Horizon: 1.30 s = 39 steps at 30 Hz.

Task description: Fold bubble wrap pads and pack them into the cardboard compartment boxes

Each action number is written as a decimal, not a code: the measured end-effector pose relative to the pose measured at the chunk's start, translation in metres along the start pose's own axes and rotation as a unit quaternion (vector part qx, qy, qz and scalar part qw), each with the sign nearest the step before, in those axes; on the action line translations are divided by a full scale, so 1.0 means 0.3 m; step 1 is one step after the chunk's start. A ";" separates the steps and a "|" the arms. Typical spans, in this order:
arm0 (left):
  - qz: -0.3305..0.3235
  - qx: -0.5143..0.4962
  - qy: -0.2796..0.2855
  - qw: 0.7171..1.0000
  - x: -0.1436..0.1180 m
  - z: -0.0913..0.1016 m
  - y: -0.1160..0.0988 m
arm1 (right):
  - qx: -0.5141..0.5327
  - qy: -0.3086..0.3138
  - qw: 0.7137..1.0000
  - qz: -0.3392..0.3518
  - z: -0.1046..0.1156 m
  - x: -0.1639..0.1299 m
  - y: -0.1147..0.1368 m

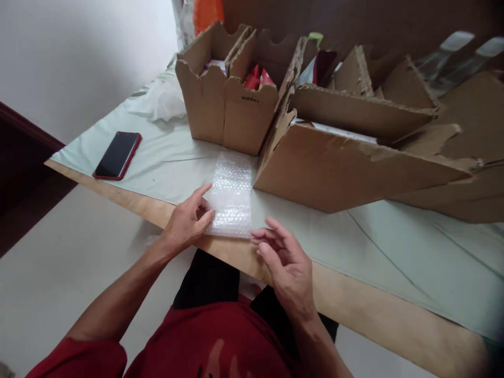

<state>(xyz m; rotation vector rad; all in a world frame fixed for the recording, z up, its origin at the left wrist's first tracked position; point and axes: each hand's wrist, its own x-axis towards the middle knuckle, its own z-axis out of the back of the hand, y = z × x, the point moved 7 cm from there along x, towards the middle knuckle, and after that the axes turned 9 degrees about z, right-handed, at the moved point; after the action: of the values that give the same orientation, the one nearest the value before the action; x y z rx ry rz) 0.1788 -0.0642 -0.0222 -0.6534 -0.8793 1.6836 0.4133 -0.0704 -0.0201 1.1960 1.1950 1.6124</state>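
Note:
A clear sheet of bubble wrap (232,194) lies flat near the table's front edge, between my two hands. At its left edge, my left hand (189,218) rests with thumb and index finger apart, touching or nearly touching the wrap. My right hand (287,262) hovers by the near right corner, its fingers loosely curled and apart, with nothing in them. Whether its fingertips touch the wrap I cannot tell.
Cardboard file boxes (252,113) stand behind the wrap, and larger ones (354,168) fill the right side. A phone with a red case (117,156) lies at the left. Crumpled white plastic (167,100) sits behind it. Clear bottles (444,58) stand at the back right.

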 end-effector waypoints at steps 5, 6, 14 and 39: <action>-0.041 0.071 -0.019 0.996 0.020 -0.035 0.012 | -0.329 0.115 0.907 0.235 -0.059 -0.005 0.064; -0.054 0.089 -0.027 0.994 0.020 -0.041 0.009 | -0.367 0.142 0.885 0.247 -0.081 0.002 0.058; -0.193 0.163 -0.092 0.963 -0.085 -0.001 -0.079 | -0.442 0.218 0.833 0.252 -0.131 0.055 -0.006; -0.201 0.116 -0.016 0.973 -0.164 -0.004 -0.080 | -0.326 0.218 0.894 0.216 -0.125 0.098 0.038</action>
<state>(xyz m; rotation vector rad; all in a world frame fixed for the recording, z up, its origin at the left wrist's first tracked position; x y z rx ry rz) 0.2067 -0.1076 -0.0037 -0.2667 -0.7628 1.4024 0.3690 -0.0541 -0.0065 0.6933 0.5342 2.4566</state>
